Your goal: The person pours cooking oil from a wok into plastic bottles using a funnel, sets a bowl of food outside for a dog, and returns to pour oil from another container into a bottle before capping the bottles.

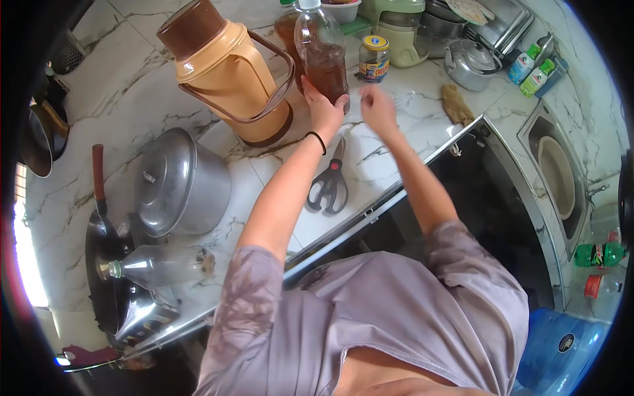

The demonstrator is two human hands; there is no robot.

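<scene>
My left hand (325,112) is closed around the lower part of a clear plastic bottle (325,69) of brown liquid, which stands upright with a white cap. To its right, beside the bottle, my right hand (378,109) is curled and slightly blurred; anything inside its fingers is hidden. A glass jar (374,61) with a yellow lid stands just beyond the right hand. Below the left hand, scissors (330,181) with dark handles lie on the counter. A second bottle (286,33) of brown liquid is partly hidden behind the first.
A tan thermos jug (241,82) with a brown lid stands left of the bottles. Nearer me are a lidded metal pot (181,181), an empty plastic bottle (165,266) on its side and a dark wok (102,264). A sink (558,175) lies right, past a brown cloth (456,104).
</scene>
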